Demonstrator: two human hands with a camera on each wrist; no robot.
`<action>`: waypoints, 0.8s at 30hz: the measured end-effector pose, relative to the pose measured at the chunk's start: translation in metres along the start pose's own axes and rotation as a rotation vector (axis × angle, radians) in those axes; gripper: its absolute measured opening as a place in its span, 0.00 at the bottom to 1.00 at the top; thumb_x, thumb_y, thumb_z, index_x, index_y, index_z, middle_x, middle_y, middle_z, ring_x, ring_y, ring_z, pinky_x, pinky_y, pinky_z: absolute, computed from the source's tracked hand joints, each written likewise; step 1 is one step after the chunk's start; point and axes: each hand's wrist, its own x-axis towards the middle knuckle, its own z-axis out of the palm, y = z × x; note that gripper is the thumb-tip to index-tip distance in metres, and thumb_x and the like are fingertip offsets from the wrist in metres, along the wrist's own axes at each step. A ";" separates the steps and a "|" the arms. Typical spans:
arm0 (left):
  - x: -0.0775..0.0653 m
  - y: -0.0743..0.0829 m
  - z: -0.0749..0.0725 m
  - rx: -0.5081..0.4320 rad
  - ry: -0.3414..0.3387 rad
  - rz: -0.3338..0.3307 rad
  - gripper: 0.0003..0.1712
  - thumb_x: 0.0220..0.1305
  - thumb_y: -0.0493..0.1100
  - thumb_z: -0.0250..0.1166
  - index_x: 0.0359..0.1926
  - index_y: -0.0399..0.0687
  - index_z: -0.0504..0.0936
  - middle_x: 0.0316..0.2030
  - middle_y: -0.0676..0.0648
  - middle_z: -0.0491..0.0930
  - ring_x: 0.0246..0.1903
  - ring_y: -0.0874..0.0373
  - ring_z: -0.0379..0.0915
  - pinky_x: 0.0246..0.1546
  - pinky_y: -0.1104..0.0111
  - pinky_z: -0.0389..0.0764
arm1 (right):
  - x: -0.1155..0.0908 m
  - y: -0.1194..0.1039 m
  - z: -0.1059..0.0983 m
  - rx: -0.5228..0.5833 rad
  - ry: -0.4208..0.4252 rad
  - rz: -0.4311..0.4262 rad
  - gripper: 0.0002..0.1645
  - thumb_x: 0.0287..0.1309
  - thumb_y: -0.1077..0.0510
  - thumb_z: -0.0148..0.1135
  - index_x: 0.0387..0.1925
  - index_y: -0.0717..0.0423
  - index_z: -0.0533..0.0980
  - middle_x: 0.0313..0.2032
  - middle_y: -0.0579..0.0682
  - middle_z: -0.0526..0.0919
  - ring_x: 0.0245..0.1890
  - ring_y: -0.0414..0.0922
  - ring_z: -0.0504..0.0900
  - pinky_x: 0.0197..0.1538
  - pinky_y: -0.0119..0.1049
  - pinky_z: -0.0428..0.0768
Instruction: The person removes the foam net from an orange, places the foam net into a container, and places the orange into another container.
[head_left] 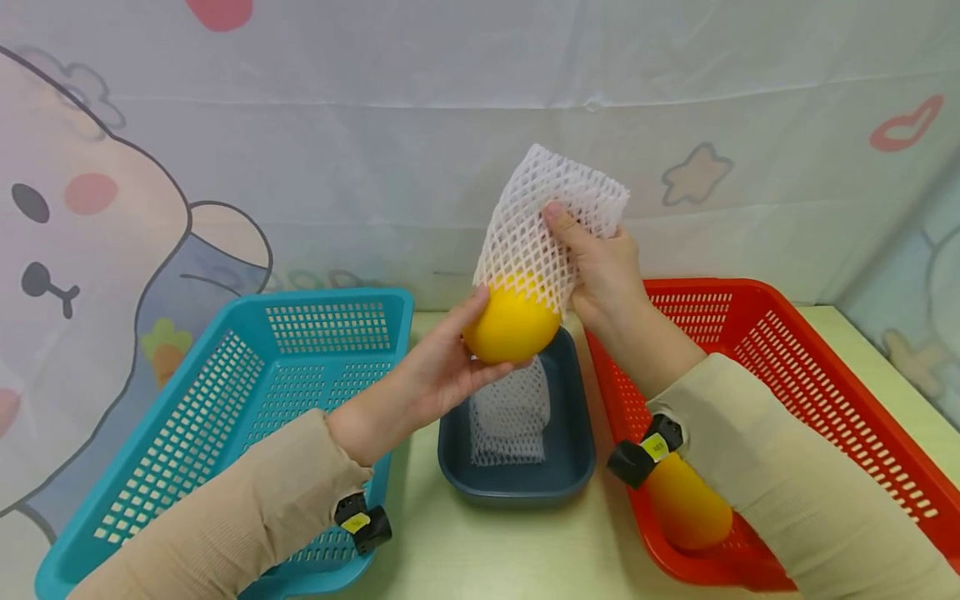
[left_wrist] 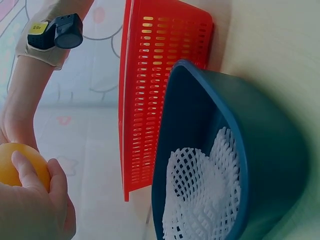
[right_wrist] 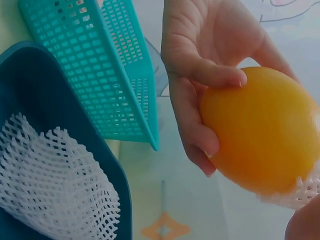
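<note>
A round yellow-orange fruit [head_left: 513, 327] is held up over the dark blue tub, its upper part inside a white foam fruit net [head_left: 525, 225]. My left hand [head_left: 442, 358] grips the fruit from below and the left, thumb on its near side and fingers beneath. In the right wrist view the left hand's fingers [right_wrist: 202, 137] curl against the fruit's bare skin. Higher up, my right hand [head_left: 603, 271] pinches the net, thumb on the mesh; its other fingers are hidden behind. The net's far end sticks up past the right hand.
Below the hands stands the dark blue tub [head_left: 517, 492] with more white foam nets [head_left: 510, 408] in it. A teal basket [head_left: 401, 333] is at the left. The red basket [head_left: 750, 292] at the right holds a yellow-orange fruit [head_left: 686, 504], partly hidden by the right sleeve.
</note>
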 end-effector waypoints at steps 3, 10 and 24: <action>-0.001 0.000 0.000 -0.004 0.019 -0.003 0.31 0.68 0.58 0.48 0.67 0.54 0.56 0.57 0.40 0.61 0.47 0.43 0.69 0.33 0.74 0.80 | 0.001 -0.002 -0.003 0.026 0.002 0.003 0.28 0.50 0.60 0.68 0.54 0.57 0.70 0.51 0.54 0.76 0.49 0.50 0.78 0.45 0.36 0.79; -0.004 0.002 0.000 -0.007 0.029 -0.008 0.30 0.68 0.59 0.48 0.66 0.55 0.56 0.56 0.40 0.60 0.45 0.44 0.71 0.33 0.73 0.80 | 0.007 -0.003 -0.014 0.038 0.056 0.025 0.31 0.49 0.60 0.69 0.55 0.57 0.69 0.52 0.53 0.75 0.50 0.49 0.78 0.44 0.34 0.79; -0.006 0.007 0.002 -0.001 0.006 0.008 0.30 0.67 0.60 0.48 0.66 0.56 0.57 0.57 0.39 0.60 0.44 0.46 0.72 0.34 0.73 0.80 | 0.015 -0.007 -0.029 -0.069 0.128 0.185 0.31 0.50 0.60 0.68 0.56 0.57 0.68 0.50 0.51 0.76 0.47 0.46 0.79 0.41 0.33 0.80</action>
